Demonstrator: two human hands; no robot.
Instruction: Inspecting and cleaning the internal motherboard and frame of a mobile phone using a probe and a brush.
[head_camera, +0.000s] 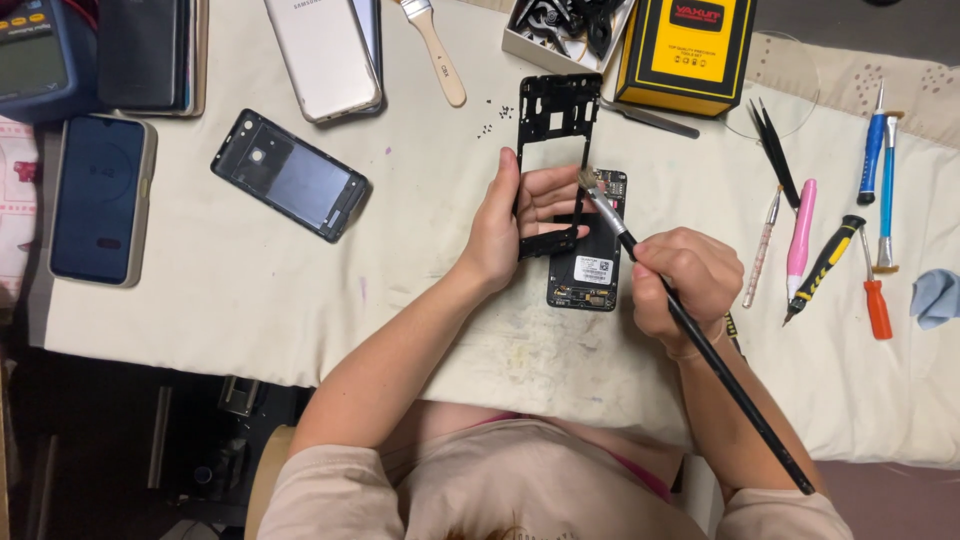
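My left hand grips a black phone middle frame by its lower part and holds it upright over the cloth. My right hand is shut on a long black brush; its bristle tip touches the frame's right side rail near my left fingers. Under the frame lies an opened phone body with battery and circuit boards showing.
A cream cloth covers the table. Left: black phone back shell, dark phone, white phone, meter. Top: wooden brush, parts tray, yellow box, tiny screws. Right: tweezers, screwdrivers, pink tool.
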